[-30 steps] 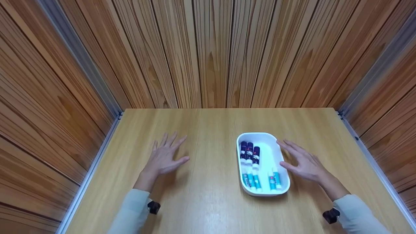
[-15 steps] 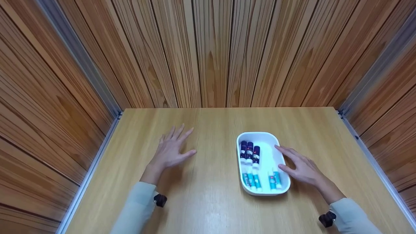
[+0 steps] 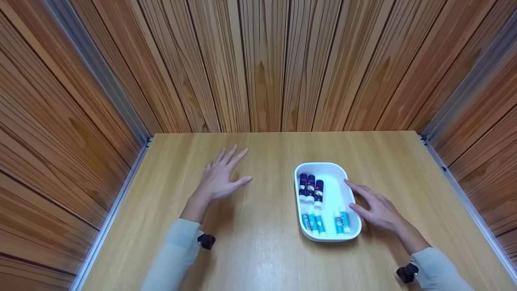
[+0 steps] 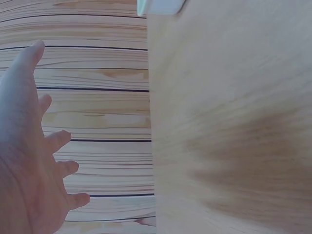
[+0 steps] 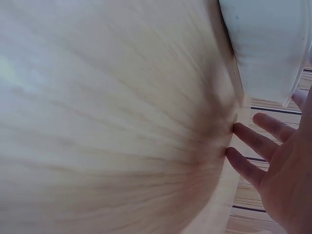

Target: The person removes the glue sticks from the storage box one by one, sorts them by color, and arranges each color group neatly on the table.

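A white oblong tray point(image 3: 336, 192) stands on the table to the right. Three dark purple tubes point(image 3: 310, 188) with white ends, like glue sticks, lie at its left; several smaller teal-and-white tubes point(image 3: 320, 223) lie in its near part. My right hand point(image 3: 375, 208) is at the tray's right rim with fingers extended; whether they touch it is unclear. The right wrist view shows the tray's outer wall point(image 5: 268, 44) beside that hand point(image 5: 287, 178). Over the table's left half, my left hand point(image 3: 220, 180) is spread and holds nothing; in its wrist view the fingers point(image 4: 59, 140) point apart.
The wooden table point(image 3: 258, 242) meets a panelled back wall point(image 3: 262, 72). Side walls with grey metal rails point(image 3: 111, 218) bound it left and right. A dark wrist camera point(image 3: 206, 241) sits at my left cuff, another point(image 3: 407, 273) at the right.
My left hand has moved away from me and slightly right, still spread. The right hand has shifted slightly left and down beside the tray's rim. The tray and tubes appear in place.
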The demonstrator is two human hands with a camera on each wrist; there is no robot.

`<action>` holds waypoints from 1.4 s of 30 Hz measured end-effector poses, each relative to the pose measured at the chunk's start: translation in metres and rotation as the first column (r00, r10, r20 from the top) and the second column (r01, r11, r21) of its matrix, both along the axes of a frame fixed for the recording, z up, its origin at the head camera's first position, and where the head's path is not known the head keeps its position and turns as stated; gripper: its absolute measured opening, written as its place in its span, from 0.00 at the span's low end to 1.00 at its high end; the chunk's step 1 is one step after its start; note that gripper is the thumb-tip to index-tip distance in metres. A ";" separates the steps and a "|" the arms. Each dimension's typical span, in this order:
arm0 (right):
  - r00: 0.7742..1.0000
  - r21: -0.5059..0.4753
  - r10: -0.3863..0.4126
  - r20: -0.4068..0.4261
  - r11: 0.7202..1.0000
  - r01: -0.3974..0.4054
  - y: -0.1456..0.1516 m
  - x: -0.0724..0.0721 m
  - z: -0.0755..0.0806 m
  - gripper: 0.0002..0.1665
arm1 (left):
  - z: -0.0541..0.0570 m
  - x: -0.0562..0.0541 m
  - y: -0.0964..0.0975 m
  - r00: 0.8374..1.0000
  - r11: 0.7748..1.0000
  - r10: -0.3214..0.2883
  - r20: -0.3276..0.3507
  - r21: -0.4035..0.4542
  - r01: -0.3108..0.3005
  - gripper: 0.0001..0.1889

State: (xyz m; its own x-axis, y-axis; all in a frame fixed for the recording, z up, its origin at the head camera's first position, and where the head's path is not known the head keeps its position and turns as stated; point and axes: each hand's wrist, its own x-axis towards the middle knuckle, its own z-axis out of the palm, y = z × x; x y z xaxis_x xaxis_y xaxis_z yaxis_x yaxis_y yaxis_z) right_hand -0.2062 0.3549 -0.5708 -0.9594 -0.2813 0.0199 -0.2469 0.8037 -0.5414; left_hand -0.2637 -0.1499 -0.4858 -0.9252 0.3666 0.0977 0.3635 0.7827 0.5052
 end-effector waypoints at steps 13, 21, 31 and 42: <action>1.000 -0.039 -0.002 0.015 0.999 0.002 0.001 0.005 -0.006 0.45 | 0.019 -0.009 0.015 0.999 0.999 -0.032 0.017 0.024 0.032 0.45; 0.998 -0.103 0.025 0.059 0.994 -0.018 0.004 0.003 -0.005 0.44 | 0.030 -0.012 0.026 0.998 0.996 -0.054 0.034 0.068 0.052 0.45; 0.989 -0.190 0.077 0.126 0.980 -0.053 0.005 -0.004 -0.002 0.43 | 0.043 -0.016 0.038 0.998 0.997 -0.061 0.032 0.057 0.059 0.46; 0.987 -0.221 0.105 0.124 0.972 -0.076 0.009 -0.003 -0.001 0.43 | 0.045 -0.021 0.076 0.995 0.995 -0.102 0.008 0.019 0.102 0.53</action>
State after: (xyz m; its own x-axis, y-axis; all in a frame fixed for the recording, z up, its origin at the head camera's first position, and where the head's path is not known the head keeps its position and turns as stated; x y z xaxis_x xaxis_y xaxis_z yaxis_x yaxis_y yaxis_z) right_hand -0.2094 0.3637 -0.5715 -0.9281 -0.3705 -0.0371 -0.2271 0.6421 -0.7322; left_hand -0.2850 -0.0738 -0.4410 -0.8839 0.4575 0.0970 0.4365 0.7324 0.5225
